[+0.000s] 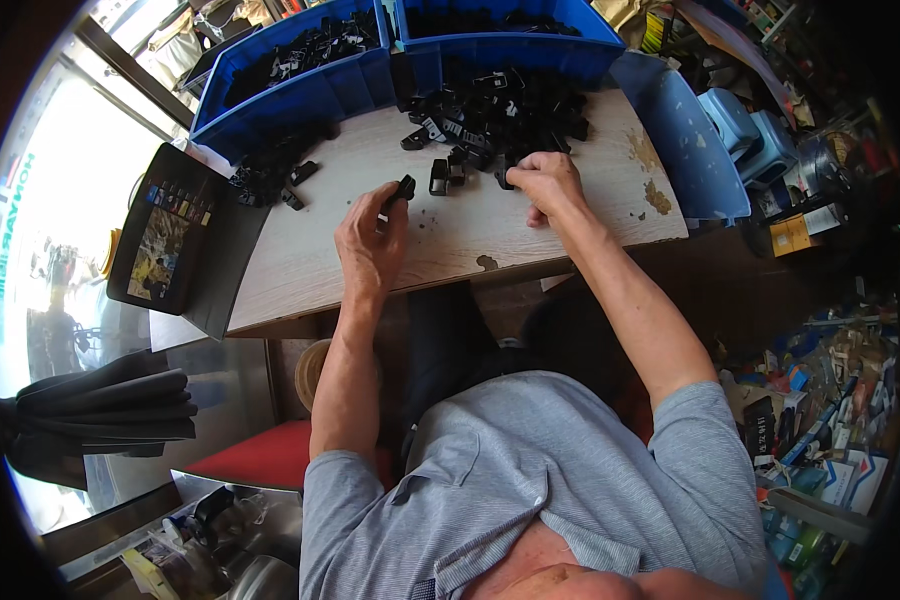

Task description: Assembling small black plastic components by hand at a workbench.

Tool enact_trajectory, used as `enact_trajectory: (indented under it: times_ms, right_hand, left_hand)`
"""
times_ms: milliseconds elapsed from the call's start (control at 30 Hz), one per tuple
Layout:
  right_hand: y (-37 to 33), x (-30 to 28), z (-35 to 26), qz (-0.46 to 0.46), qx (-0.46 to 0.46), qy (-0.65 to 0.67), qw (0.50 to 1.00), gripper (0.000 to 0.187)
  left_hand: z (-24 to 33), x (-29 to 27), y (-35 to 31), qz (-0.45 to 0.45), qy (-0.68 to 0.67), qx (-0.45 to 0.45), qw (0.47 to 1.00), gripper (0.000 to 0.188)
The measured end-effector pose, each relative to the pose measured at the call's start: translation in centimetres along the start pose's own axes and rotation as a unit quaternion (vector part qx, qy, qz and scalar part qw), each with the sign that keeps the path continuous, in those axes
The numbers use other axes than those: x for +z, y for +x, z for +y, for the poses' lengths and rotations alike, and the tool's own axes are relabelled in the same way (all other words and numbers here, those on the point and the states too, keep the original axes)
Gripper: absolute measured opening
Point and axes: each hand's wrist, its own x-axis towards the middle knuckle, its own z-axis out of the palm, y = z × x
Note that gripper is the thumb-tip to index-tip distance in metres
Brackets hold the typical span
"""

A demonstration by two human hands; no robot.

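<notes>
My left hand [366, 240] is over the table, its fingers wrapped round a small black plastic part [401, 190] whose end sticks up past the fingertips. To the right, my right hand [550, 187] pinches another black part [502, 174] at the near edge of a heap. That heap of black plastic parts [510, 110] lies in the middle of the table, some of them showing metal strips. Between my hands, a couple of loose parts [438, 177] stand on the tabletop. The exact kind of the parts is too small to make out.
Two blue bins [310, 80] full of black parts stand along the far edge of the worn table [300, 270]. A smaller pile [270, 170] lies at the left, beside a propped-up tablet [165, 235]. A blue tub [685, 140] adjoins the right edge.
</notes>
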Motion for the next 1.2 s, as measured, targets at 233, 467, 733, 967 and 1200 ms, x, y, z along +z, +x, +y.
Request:
enact_trajectory:
  times_ms: [233, 467, 733, 967, 1200]
  right_hand:
    - [-0.6, -1.3, 1.6, -0.063, -0.008, 0.038, 0.997, 0.023]
    - [-2.1, -2.0, 1.5, -0.102, -0.056, 0.011, 0.993, 0.035]
    - [-2.5, -1.6, 1.4, -0.154, -0.070, -0.043, 0.985, 0.033]
    - [-2.2, -1.5, 2.6, -0.167, -0.098, 0.000, 0.981, 0.029]
    - [-2.1, -1.8, 2.6, -0.168, -0.111, -0.003, 0.980, 0.033]
  left_hand:
    - [0.0, 0.0, -0.1, 0.015, -0.009, 0.022, 1.000, 0.024]
    - [1.5, 0.9, -1.0, -0.010, -0.044, 0.041, 0.998, 0.028]
    - [4.1, 4.2, -0.4, -0.082, -0.014, 0.146, 0.986, 0.027]
    - [3.4, 5.2, 0.5, -0.181, 0.052, 0.197, 0.962, 0.029]
    - [3.2, 5.8, 1.1, -0.195, -0.001, 0.219, 0.956, 0.038]
